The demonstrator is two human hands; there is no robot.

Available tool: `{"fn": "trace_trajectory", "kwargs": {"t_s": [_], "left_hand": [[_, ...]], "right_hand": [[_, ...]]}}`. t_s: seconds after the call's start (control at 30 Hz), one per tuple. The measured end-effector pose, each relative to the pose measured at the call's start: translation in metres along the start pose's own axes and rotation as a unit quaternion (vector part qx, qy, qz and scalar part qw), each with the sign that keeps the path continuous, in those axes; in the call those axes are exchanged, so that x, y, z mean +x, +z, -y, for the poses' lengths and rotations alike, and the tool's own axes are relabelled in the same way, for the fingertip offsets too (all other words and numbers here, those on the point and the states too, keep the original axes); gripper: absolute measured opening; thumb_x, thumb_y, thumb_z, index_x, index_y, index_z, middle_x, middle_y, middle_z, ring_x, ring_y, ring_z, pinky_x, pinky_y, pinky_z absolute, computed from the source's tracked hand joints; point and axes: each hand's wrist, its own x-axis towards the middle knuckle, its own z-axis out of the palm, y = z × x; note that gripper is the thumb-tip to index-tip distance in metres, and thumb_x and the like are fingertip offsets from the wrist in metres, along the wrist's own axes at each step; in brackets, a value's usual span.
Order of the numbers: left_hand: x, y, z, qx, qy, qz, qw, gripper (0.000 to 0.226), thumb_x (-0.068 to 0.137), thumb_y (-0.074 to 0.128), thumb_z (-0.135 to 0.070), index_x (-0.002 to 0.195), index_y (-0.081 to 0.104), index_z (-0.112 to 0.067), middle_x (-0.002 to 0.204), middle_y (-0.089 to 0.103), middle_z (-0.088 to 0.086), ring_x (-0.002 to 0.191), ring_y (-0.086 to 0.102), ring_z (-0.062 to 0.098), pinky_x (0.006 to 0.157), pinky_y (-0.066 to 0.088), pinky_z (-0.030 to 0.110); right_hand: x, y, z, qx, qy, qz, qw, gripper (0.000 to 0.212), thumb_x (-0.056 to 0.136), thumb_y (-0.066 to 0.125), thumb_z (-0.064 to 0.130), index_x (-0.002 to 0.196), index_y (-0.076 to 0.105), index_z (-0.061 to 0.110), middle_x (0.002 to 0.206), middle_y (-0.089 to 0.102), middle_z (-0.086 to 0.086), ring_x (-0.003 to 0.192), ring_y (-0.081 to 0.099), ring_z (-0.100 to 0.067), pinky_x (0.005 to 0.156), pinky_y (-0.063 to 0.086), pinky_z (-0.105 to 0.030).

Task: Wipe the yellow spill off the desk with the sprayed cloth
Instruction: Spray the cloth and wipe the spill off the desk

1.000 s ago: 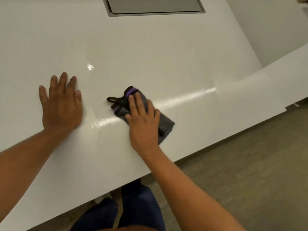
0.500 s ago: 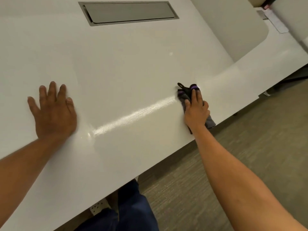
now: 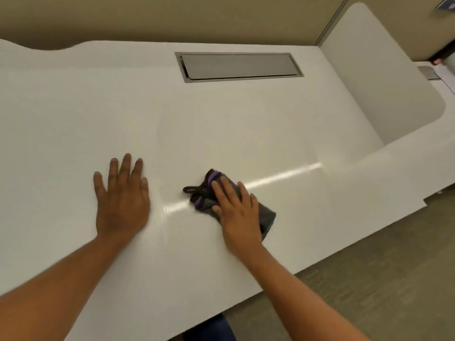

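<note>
Two hands on white desk [image 3: 73, 114]. Right hand [image 3: 240, 212] flat, fingers spread, pressing folded grey-purple cloth [image 3: 206, 196] down, not gripping it; cloth sits at 3 o'clock of left hand [image 3: 121, 195], near front edge. Left hand palm-down, fingers open, bracing. No yellow spill visible anywhere; wipe looks nearly done, maybe final pass left. Grey hatch [image 3: 238, 66] at 12 o'clock.

much of the cloth [image 3: 267, 214] under the right hand [image 3: 240, 215]; both forearms cut by the frame's bottom edge

Grey recessed cable hatch [image 3: 238, 66], carpeted floor [image 3: 384, 279]
</note>
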Motion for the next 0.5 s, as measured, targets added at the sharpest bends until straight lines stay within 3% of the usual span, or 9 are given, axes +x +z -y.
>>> {"fn": "trace_trajectory", "kwargs": {"t_s": [0.13,0.23,0.37,0.5], "left_hand": [[-0.001,0.000,-0.002,0.019,-0.006,-0.009,1.000,0.060,0.110,0.023,-0.035,0.165,0.039,-0.016,0.174,0.036,0.009,0.162,0.031,0.034,0.129,0.016,0.062],[0.000,0.000,-0.003,0.040,-0.003,-0.023,0.999,0.057,0.112,0.026,-0.033,0.165,0.039,-0.015,0.174,0.035,0.010,0.162,0.032,0.034,0.130,0.019,0.062],[0.000,-0.002,-0.004,0.054,-0.004,-0.020,0.998,0.057,0.113,0.026,-0.033,0.166,0.037,-0.016,0.176,0.032,0.008,0.163,0.029,0.032,0.131,0.019,0.060],[0.002,-0.003,-0.005,0.050,-0.013,-0.013,0.999,0.057,0.112,0.026,-0.033,0.166,0.038,-0.019,0.176,0.031,0.005,0.164,0.029,0.030,0.132,0.020,0.059]], "right_hand": [[0.126,-0.048,-0.102,-0.009,0.125,-0.030,0.992,0.058,0.116,0.031,0.042,0.170,0.015,0.032,0.179,0.011,0.009,0.161,0.019,-0.035,0.123,0.028,-0.058],[0.201,-0.069,-0.139,0.004,0.147,-0.036,0.988,0.057,0.115,0.031,0.040,0.170,0.017,0.027,0.179,0.014,0.005,0.159,0.021,-0.036,0.120,0.031,-0.061],[0.268,-0.071,-0.109,-0.002,0.093,-0.036,0.995,0.056,0.115,0.031,0.039,0.169,0.021,0.027,0.178,0.016,0.004,0.155,0.028,-0.034,0.117,0.032,-0.059],[0.291,-0.059,-0.038,-0.028,-0.053,-0.011,0.998,0.056,0.115,0.031,0.042,0.169,0.021,0.029,0.178,0.017,0.005,0.157,0.026,-0.033,0.118,0.031,-0.056]]}}
